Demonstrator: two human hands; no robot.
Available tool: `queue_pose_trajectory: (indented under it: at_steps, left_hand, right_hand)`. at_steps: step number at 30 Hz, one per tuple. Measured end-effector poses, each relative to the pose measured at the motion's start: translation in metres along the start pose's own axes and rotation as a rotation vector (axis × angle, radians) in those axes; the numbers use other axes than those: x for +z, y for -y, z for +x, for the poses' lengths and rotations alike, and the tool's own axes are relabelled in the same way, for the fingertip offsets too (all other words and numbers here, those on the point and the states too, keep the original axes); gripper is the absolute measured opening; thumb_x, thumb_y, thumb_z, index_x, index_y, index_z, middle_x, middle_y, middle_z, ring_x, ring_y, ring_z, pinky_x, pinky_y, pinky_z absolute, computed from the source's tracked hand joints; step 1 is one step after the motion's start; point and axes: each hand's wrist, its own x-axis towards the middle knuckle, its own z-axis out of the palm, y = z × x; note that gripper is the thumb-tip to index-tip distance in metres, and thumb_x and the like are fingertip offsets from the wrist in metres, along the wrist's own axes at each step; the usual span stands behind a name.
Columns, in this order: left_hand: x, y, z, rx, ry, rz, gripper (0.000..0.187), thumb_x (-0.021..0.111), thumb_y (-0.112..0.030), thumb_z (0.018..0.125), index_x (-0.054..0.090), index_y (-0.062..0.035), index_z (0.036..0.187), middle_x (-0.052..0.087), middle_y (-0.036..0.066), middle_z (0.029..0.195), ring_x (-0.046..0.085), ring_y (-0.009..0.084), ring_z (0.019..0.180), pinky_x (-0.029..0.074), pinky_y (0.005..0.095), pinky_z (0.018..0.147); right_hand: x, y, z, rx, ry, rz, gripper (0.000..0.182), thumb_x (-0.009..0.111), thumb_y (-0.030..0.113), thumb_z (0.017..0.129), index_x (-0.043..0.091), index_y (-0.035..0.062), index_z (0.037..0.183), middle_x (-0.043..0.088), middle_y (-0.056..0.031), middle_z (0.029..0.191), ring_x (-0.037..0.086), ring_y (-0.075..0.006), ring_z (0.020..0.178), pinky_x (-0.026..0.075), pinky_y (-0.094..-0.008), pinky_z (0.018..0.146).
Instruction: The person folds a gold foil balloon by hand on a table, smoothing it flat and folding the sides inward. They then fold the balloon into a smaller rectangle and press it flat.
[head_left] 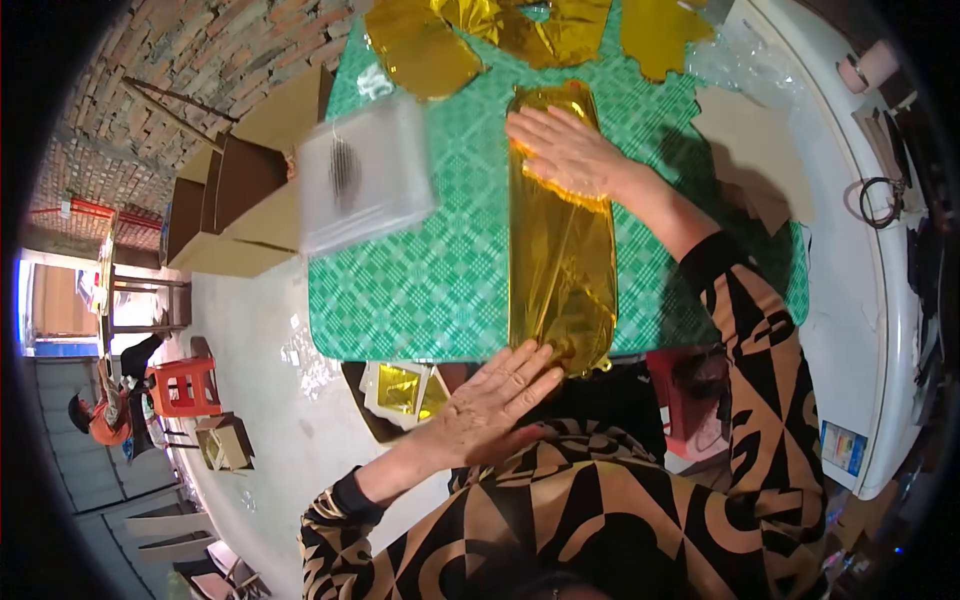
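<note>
A flat, shiny gold foil balloon point(563, 270) lies lengthwise on the green patterned tablecloth point(450, 290), its lower end at the table's near edge. My right hand point(565, 155) rests palm down on the upper part of the foil, fingers stretched out. At the lower left end, my left hand point(490, 405) is held flat with its fingers extended, fingertips at the foil's edge. Neither hand grips anything. To the left on the cloth sits a stack of clear plastic bags point(368, 175).
More gold foil pieces point(425, 50) lie along the far edge. Brown cardboard point(755, 155) is at the right. Cardboard boxes point(245, 190) stand left of the table, and an open box point(400, 390) sits below it. Another person point(110, 415) is far left near a red stool point(185, 385).
</note>
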Motion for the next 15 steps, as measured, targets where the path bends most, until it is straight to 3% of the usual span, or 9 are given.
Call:
queue_pose_trajectory:
  at_steps: [2,4,6,7,9,12,15]
  left_hand:
    - [-0.008,-0.001,-0.008,-0.045,0.059,-0.173,0.091,0.073,-0.031,0.103,0.019,-0.0096,0.173,0.025,0.021,0.177,0.025,0.0378,0.164,0.018,0.0515,0.135]
    - [-0.018,0.007,-0.011,0.011,-0.049,-0.095,0.089,0.068,-0.028,0.105,0.015,-0.0111,0.174,0.023,0.020,0.178,0.024,0.0371,0.164,0.017,0.0531,0.135]
    - [-0.052,0.018,-0.006,-0.055,-0.118,-0.061,0.085,0.065,-0.025,0.106,0.016,-0.0126,0.174,0.025,0.019,0.178,0.028,0.0381,0.163,0.016,0.0553,0.135]
    - [-0.064,0.023,0.001,-0.130,-0.183,-0.008,0.077,0.062,-0.019,0.105,0.024,-0.0119,0.173,0.031,0.020,0.175,0.032,0.0395,0.161,0.017,0.0559,0.134]
    - [-0.079,0.050,0.025,-0.100,-0.262,0.134,0.068,0.062,-0.014,0.104,0.038,-0.0094,0.167,0.037,0.020,0.172,0.036,0.0398,0.159,0.021,0.0551,0.134]
    - [-0.075,0.087,0.068,-0.082,-0.293,0.240,0.057,0.063,-0.014,0.105,0.050,-0.0065,0.160,0.043,0.018,0.169,0.040,0.0368,0.157,0.027,0.0531,0.132]
    - [-0.062,0.115,0.109,0.100,-0.258,0.367,0.052,0.063,-0.022,0.106,0.056,-0.0052,0.155,0.049,0.017,0.165,0.044,0.0353,0.154,0.032,0.0516,0.131]
  right_hand:
    - [0.002,0.000,0.000,0.002,0.001,-0.035,0.066,0.021,0.051,0.117,0.017,0.0189,0.175,0.013,-0.0005,0.182,0.010,-0.0201,0.168,0.004,-0.0412,0.138]
    - [0.007,-0.003,0.000,-0.005,-0.030,-0.041,0.065,0.021,0.050,0.118,0.017,0.0195,0.175,0.013,-0.0001,0.182,0.010,-0.0199,0.168,0.004,-0.0409,0.138]
    - [0.013,-0.004,0.001,-0.013,-0.069,-0.082,0.064,0.024,0.049,0.118,0.019,0.0197,0.174,0.016,-0.0005,0.182,0.012,-0.0190,0.167,0.006,-0.0409,0.138]
    - [0.012,-0.005,0.001,-0.021,-0.076,-0.090,0.064,0.025,0.049,0.118,0.019,0.0195,0.174,0.017,-0.0006,0.182,0.013,-0.0188,0.167,0.007,-0.0411,0.138]
    - [0.011,-0.005,0.001,-0.031,-0.095,-0.102,0.064,0.028,0.048,0.117,0.021,0.0190,0.174,0.020,-0.0009,0.181,0.016,-0.0185,0.167,0.009,-0.0413,0.137]
    - [0.011,-0.004,0.000,-0.030,-0.106,-0.069,0.064,0.033,0.046,0.117,0.023,0.0165,0.173,0.022,-0.0039,0.180,0.017,-0.0215,0.167,0.010,-0.0417,0.137]
    - [0.015,-0.006,0.000,-0.055,-0.160,-0.090,0.062,0.035,0.044,0.117,0.026,0.0166,0.173,0.025,-0.0039,0.179,0.020,-0.0213,0.166,0.012,-0.0413,0.137]
